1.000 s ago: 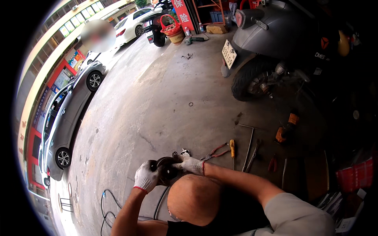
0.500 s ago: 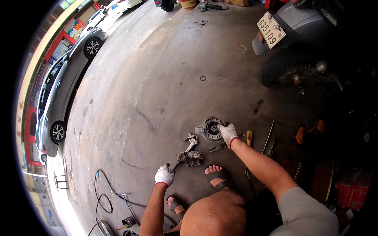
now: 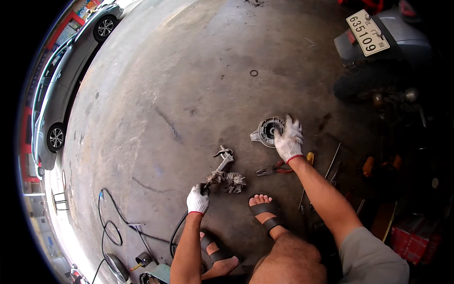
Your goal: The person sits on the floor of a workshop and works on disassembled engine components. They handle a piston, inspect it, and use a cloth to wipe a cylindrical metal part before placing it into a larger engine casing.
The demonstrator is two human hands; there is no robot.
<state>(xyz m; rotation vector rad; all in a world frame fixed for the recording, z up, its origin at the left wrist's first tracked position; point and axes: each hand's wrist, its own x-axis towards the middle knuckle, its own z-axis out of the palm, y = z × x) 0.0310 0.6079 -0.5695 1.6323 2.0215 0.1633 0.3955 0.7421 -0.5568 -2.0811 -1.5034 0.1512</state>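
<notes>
My left hand (image 3: pixel 197 198), in a white knit glove with dark-stained fingertips, is closed around the dark end of something. A crumpled grey rag (image 3: pixel 232 181) lies against that end, hiding how it joins the silver metal lever-shaped piece (image 3: pixel 224 160) beyond. Over the right side of a round grey metal hub-like part (image 3: pixel 263 128) is my gloved right hand (image 3: pixel 289 138). Its fingers are spread and its thumb reaches toward the part's dark centre. A tab sticks out at the part's left. Red-handled pliers (image 3: pixel 269 169) lie just below my right hand.
A screwdriver (image 3: pixel 310 158) with a yellow handle and a long metal rod (image 3: pixel 333 160) lie beside my right forearm. A scooter (image 3: pixel 402 42) stands far right, a grey car (image 3: pixel 75 71) far left. A black hose (image 3: pixel 113 227) loops at lower left. A small ring (image 3: pixel 254 73) lies ahead.
My right hand has drawn back from the hub-like part's centre and spread its fingers. The part seems turned slightly, its tab lower. The view has shifted; my left hand keeps its hold.
</notes>
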